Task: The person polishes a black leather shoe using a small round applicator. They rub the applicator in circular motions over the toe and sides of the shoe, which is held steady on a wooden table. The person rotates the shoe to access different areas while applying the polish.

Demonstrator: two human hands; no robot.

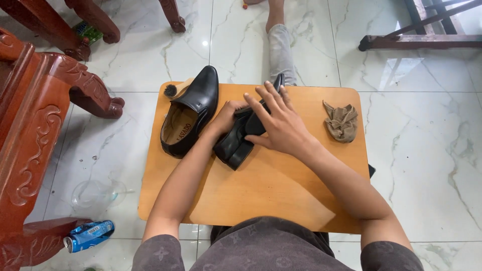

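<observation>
Most of the black shoe [236,143] I'm working on is hidden under my hands: only its heel end, nearest me, and a bit of the toe poking out past my fingers can be seen. My left hand [228,116] is tucked behind it, so I cannot tell how its fingers are set, only that it presses against the shoe's side. My right hand [276,123] lies on top, fingers spread wide and flat over the upper.

The shoe is glossy black leather with a low block heel, lying tilted on its side near the middle of the small wooden table [261,195].

On the table to the shoe's left stands its upright mate [191,113] (tan lining showing), and just beyond that a brush [173,90], half covered by it. To the right, well apart, lies a crumpled brownish cloth [341,122]. Left of the table, on the marble floor, are a blue can [89,235] and carved red-brown furniture [35,125].
</observation>
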